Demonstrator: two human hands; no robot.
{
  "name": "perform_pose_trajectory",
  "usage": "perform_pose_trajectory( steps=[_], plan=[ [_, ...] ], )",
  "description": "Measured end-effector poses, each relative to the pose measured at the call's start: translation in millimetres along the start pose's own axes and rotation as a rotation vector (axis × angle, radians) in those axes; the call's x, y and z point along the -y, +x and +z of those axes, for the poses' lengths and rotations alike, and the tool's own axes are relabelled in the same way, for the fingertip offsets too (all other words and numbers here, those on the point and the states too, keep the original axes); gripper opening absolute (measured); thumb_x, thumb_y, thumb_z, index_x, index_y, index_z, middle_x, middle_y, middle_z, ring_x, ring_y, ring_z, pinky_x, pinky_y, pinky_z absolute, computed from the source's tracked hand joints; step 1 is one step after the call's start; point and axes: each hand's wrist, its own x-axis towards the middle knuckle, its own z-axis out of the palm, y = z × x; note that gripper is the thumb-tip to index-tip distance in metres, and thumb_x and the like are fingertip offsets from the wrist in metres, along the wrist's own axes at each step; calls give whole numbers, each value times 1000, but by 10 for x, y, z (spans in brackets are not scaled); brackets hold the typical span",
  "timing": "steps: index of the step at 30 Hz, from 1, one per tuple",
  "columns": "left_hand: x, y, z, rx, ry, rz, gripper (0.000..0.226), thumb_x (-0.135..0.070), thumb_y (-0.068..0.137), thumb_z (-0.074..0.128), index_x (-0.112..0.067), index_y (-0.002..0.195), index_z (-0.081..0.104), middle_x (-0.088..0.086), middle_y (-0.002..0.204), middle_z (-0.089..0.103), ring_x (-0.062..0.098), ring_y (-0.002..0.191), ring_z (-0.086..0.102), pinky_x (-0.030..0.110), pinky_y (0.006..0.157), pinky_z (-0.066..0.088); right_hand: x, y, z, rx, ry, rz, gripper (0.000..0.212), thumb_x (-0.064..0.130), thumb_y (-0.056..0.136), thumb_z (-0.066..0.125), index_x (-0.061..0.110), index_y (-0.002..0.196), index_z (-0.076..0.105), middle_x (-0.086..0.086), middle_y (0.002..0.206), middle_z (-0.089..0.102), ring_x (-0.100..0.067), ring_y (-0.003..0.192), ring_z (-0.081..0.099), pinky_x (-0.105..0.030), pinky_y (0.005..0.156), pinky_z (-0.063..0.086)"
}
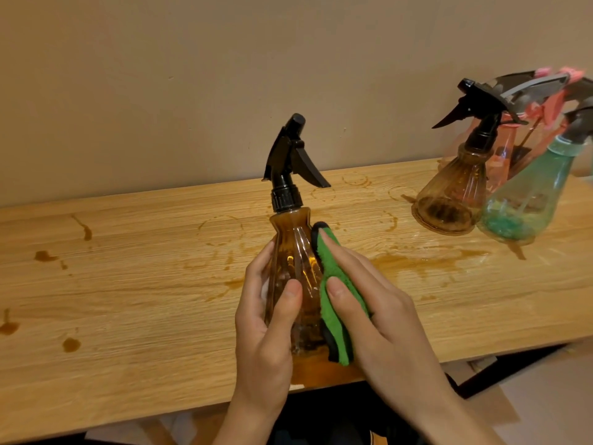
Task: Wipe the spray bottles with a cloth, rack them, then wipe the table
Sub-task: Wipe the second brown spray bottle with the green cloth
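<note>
A: What's on the left?
B: Brown spills [71,344] on the table [128,284]. Next, the left hand [266,332] curls its fingers round the upright amber bottle [293,248], near the front edge.
A: And to the right?
B: The right hand [385,316] pinches the green cloth [333,284] against the bottle's side. A second amber bottle [452,194] and a green bottle [529,200] sit far right.

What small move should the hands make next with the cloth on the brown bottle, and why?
Probably the left hand should turn the amber bottle a little against the green cloth: the right hand holds the cloth only on the bottle's right side, and the left hand grips the body.
</note>
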Motion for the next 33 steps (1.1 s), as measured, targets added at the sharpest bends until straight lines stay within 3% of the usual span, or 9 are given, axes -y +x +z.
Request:
perform_pose_trajectory(
  steps=[3,8,11,15,19,24,27,31,33],
  plan=[
    [-32,-6,9,32,22,-6,58,-43,85,65,-31,141,55,-3,129,71,20,120,68,23,92,55,-32,-70,15,-41,-11,-14,45,40,104,44,42,150,44,31,146,48,10,137,41,-4,103,33],
    [-116,-5,9,120,195,20,76,-49,70,76,-39,140,47,-24,128,66,2,118,66,12,90,50,-79,-35,-6,-53,1,-13,42,37,107,42,41,149,45,26,146,51,4,138,43,-11,106,38],
    [-117,-5,-35,118,166,1,77,-45,67,80,-40,139,51,-14,129,69,11,119,67,20,92,54,-94,-48,-16,-35,10,-14,42,40,107,43,43,149,44,25,150,47,6,142,38,-9,109,32],
    [-66,-19,-69,52,76,-53,78,-43,63,82,-39,137,57,4,125,73,26,114,71,45,96,55,-102,-204,64,-48,-3,-7,47,51,103,40,51,150,39,27,156,38,6,146,30,-10,113,27],
    [-40,-34,-61,32,91,-48,83,-43,60,83,-33,138,57,3,124,73,25,113,71,36,90,58,-129,-291,89,-52,-24,26,47,57,101,37,59,148,33,31,156,35,7,146,30,-11,114,27],
    [2,-32,-51,30,120,-18,81,-41,64,81,-30,139,54,3,123,72,25,112,71,36,90,58,-76,59,-54,37,75,52,45,43,103,47,45,148,45,34,142,52,14,132,45,-10,104,40],
    [9,-28,-60,7,90,-13,79,-42,63,80,-30,138,55,3,122,73,24,111,72,35,89,57,-40,63,-30,47,-35,-39,45,38,108,43,40,152,41,28,150,47,10,139,40,-11,110,35],
    [49,-19,-80,-58,-2,-47,78,-39,63,82,-30,136,58,12,123,72,34,112,70,53,97,54,-146,-270,63,-16,-278,-203,46,38,108,39,37,154,40,13,165,30,-9,152,27,-24,120,25],
    [62,-11,-91,-53,-5,-37,76,-39,63,82,-32,135,59,12,123,72,35,112,70,55,98,53,-177,-369,73,-49,-313,-212,47,40,108,38,36,155,40,12,166,28,-10,152,27,-21,120,23]
  ],
)
